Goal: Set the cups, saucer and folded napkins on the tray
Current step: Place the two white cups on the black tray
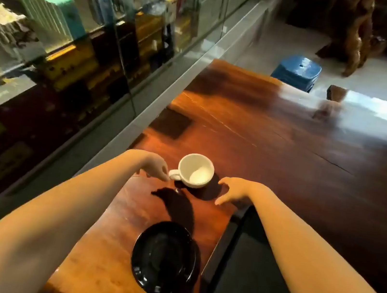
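Note:
A white cup (pixel 196 171) is on the wooden table, tilted toward me with its handle pointing left. My left hand (pixel 156 167) has its fingertips pinched at that handle. My right hand (pixel 232 189) is just right of the cup, fingers spread, holding nothing. A black saucer (pixel 164 258) lies nearer to me on the table. The black tray (pixel 222 247) sits at the lower right, its inside partly hidden by my right forearm. A dark square (pixel 173 124) that looks like a folded napkin lies beyond the cup.
The table's left edge runs along a grey ledge (pixel 123 132) with a glass display case (pixel 76 46) of boxes behind it. A blue stool (pixel 296 71) stands on the floor past the table's far end.

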